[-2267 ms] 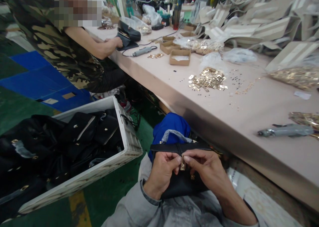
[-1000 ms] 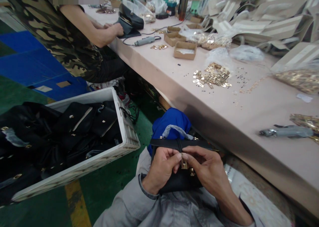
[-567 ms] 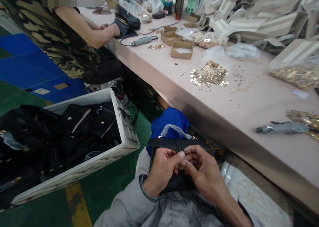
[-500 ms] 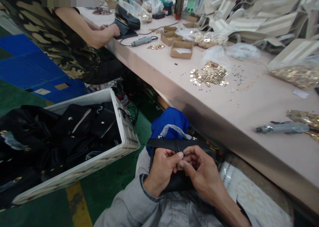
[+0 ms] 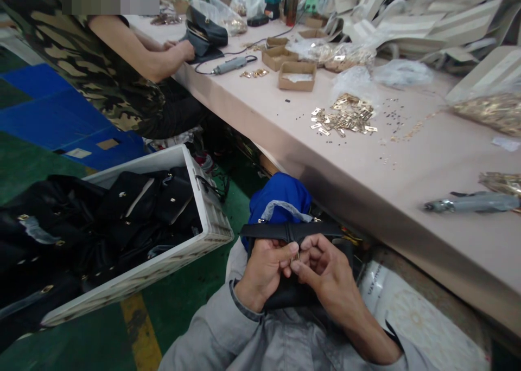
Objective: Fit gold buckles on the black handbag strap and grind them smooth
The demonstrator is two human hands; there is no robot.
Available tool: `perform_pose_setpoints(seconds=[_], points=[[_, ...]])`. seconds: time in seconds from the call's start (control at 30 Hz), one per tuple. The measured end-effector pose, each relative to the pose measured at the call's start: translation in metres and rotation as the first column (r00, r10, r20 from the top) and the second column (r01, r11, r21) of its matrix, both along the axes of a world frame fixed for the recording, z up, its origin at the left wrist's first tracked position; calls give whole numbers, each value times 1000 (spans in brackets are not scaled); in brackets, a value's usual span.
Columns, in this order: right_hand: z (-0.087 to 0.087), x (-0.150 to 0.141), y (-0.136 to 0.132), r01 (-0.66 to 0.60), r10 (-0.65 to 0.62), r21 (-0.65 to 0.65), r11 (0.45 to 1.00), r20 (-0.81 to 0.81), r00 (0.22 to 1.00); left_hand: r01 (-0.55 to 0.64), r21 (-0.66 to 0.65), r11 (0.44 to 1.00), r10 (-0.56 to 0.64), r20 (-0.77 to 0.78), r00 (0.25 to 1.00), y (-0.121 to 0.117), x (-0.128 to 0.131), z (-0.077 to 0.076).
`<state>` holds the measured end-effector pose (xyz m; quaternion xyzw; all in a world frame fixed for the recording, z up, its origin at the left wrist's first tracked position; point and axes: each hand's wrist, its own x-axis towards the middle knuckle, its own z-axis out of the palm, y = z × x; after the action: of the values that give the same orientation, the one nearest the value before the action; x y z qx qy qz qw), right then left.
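A black handbag [image 5: 297, 231] lies across my lap, its upper edge turned away from me. My left hand [image 5: 264, 270] is closed over the bag's middle, thumb pressed on its fingers where a narrow black strap runs down. Opposite it, my right hand [image 5: 329, 273] pinches a small gold metal plate [image 5: 297, 257] with thumb and fingertips. The two hands almost touch, and their fingers hide most of the plate and the strap's end. Clear plastic wrap [image 5: 285, 205] covers the bag's handle, between two metal fittings.
A white crate [image 5: 203, 197] of black bags stands at my left. On the table [image 5: 252, 110] are a pile of gold plates [image 5: 345, 116], small cardboard boxes [image 5: 297, 75] and a grey electric screwdriver [image 5: 472, 203]. A co-worker [image 5: 114, 78] handles a dark bag [image 5: 205, 34].
My hands stay together at the bag's middle. The gold plate between the fingertips has turned and shows edge-on. The whole view has shifted slightly.
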<state>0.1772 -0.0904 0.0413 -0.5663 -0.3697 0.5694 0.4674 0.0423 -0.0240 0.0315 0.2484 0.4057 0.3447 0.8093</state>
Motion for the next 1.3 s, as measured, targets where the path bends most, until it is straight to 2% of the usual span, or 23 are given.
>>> perform_pose_setpoints(seconds=[0.23,0.43,0.53,0.6,0.67,0.73,0.8,0.87,0.93,1.0,1.03,1.1,1.13,1.17,1.2,1.23,1.3], points=[[-4,1,0,73,-73,-8,997,-113,991,0,97,995,5,-45,999,-1,0,-1],[-7,-5,-3,113,-114,-23,993,-69,991,-35,128,991,50,-112,992,-3,2,6],[-9,-8,-8,142,-146,42,989,111,983,-68,89,994,82,-174,981,-2,4,9],[-9,-6,-11,75,-139,202,977,328,934,-87,52,995,96,-194,976,-1,4,10],[-10,1,-13,-108,-119,386,916,519,846,-88,1,996,86,-184,979,2,4,11],[-11,10,-11,-291,-127,504,813,641,757,-61,-61,996,51,-154,987,5,4,13],[-12,19,-7,-400,-172,565,722,706,688,-36,-121,992,21,-124,992,9,3,15],[-9,24,0,-470,-198,600,647,728,657,-33,-189,981,14,-98,995,12,2,18],[-2,25,9,-497,-187,607,620,730,658,-28,-266,964,9,-70,998,11,2,22],[10,25,19,-455,-155,596,662,702,695,-1,-281,960,-19,-69,997,5,1,30],[17,25,24,-417,-131,581,699,677,725,-2,-227,974,-24,-111,993,-1,0,34],[31,25,35,-355,-71,533,768,621,780,-58,45,997,69,-292,954,-12,-2,43],[36,26,40,-340,-39,503,794,602,798,-84,232,969,169,-379,910,-17,-2,47],[40,27,45,-334,-8,472,816,587,810,-93,397,913,275,-430,860,-21,-3,49],[43,29,49,-329,20,441,835,573,819,-79,507,858,342,-451,825,-22,-3,50],[44,31,52,-323,45,413,851,556,830,-43,562,826,352,-455,818,-22,-3,50],[44,34,57,-311,95,357,880,510,855,45,561,827,258,-449,856,-16,-1,46]])
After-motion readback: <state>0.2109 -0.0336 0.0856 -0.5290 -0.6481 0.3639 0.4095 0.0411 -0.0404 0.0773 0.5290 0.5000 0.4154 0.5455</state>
